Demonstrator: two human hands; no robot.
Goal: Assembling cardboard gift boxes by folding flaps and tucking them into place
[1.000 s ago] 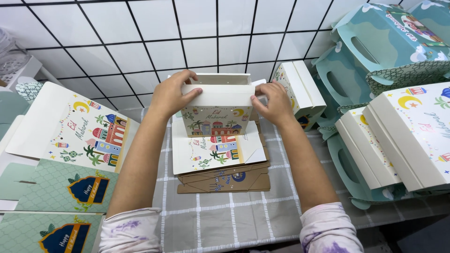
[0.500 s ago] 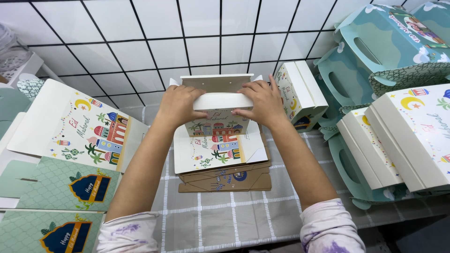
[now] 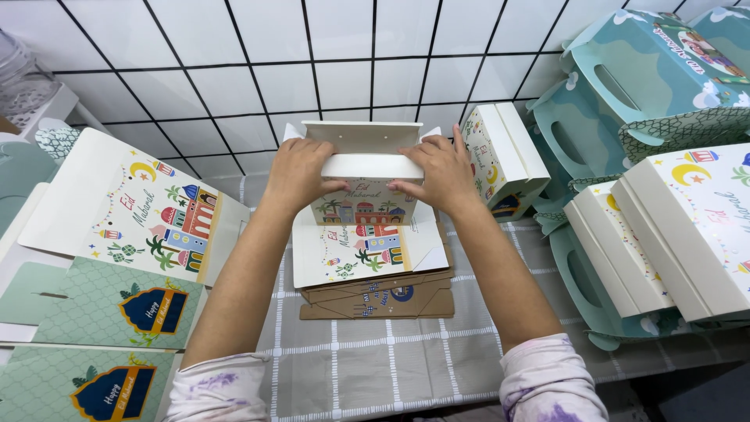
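Your left hand (image 3: 299, 173) and right hand (image 3: 438, 173) both press half-closed, fingers curled, on the top flap of the white printed box (image 3: 367, 205) — standing centre, far side of the grey checked cloth (image 3: 375, 367), atop flat brown blanks (image 3: 379, 298). Keep pressure even — fold the flap square along its crease.

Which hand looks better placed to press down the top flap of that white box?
Left, narrowly. The left hand lies over the folded top flap of the white printed box, thumb at its front edge. The right hand grips more at the box's side corner.
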